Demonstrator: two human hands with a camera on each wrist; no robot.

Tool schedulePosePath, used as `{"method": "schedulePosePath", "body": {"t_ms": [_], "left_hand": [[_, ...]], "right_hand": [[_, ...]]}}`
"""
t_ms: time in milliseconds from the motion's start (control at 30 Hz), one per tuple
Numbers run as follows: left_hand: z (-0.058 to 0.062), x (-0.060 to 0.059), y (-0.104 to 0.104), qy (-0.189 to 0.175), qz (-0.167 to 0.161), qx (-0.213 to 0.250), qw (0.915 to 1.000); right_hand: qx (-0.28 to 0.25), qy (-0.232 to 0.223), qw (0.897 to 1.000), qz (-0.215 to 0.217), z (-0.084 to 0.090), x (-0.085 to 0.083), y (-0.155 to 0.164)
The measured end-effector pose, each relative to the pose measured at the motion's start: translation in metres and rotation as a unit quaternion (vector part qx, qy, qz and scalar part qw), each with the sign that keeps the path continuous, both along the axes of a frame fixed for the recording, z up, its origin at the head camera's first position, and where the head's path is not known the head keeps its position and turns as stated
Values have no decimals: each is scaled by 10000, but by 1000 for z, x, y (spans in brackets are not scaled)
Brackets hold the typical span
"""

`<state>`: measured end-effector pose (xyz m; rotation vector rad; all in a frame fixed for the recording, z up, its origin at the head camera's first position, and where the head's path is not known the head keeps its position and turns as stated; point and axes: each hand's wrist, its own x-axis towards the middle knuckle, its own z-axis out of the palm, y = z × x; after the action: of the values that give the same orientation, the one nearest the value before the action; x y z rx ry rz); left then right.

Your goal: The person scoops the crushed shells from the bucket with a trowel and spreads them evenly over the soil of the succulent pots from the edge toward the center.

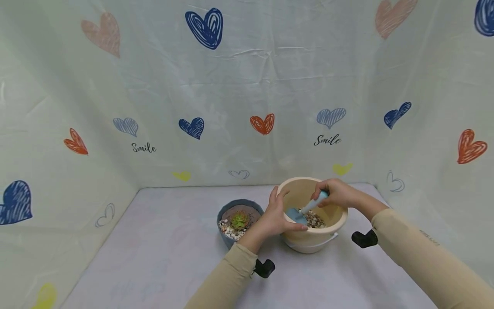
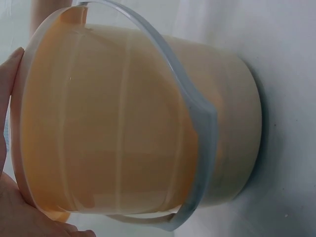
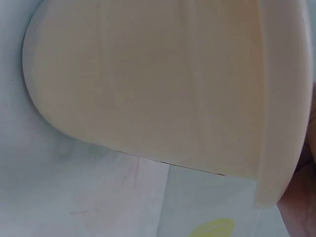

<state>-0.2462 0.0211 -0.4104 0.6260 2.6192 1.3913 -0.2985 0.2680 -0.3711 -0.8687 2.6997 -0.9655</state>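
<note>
The right hand (image 1: 336,193) curls round the handle of a blue scoop (image 1: 305,209) whose blade dips into the pebbles (image 1: 315,219) inside the cream bucket (image 1: 308,238). The left hand (image 1: 278,216) grips the bucket's near-left rim, thumb over the edge. Left of the bucket, just beside it on the counter (image 1: 162,257), sits a grey pot (image 1: 227,238) with a succulent (image 1: 239,220). Both wrist views show only the bucket's wall; the scoop is hidden there.

Head view high, looking down; wrist views close; all share bucket (image 1: 312,238).
</note>
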Motion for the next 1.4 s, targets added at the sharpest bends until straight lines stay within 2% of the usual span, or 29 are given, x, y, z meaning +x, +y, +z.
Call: {"method": "schedulePosePath", "body": {"t_ms": [200,367,533,700,900,1133,1400], "left_hand": [[1,1,1,-17,32,-86,10000],[2,2,2,-94,77,-82,9999],[2,2,2,-42,126,-114,9998],[2,3,2,83,161,-194,9996],[2,4,3,72,177,-254,9995],[2,3,2,60,223,-162,9996],[2,4,3,42,157,-81,9998]], "right_hand": [[43,-360,9992,154,5,0,1],[189,-703,9973,-126,5,-4,-2],[95,-1035,9938,-401,5,-7,-4],[-150,-1279,9903,-515,6,-8,-3],[-473,-1545,9843,-704,8,-4,2],[-940,-1659,9792,-687,12,5,11],[-1764,-1977,9602,-883,10,12,28]]}}
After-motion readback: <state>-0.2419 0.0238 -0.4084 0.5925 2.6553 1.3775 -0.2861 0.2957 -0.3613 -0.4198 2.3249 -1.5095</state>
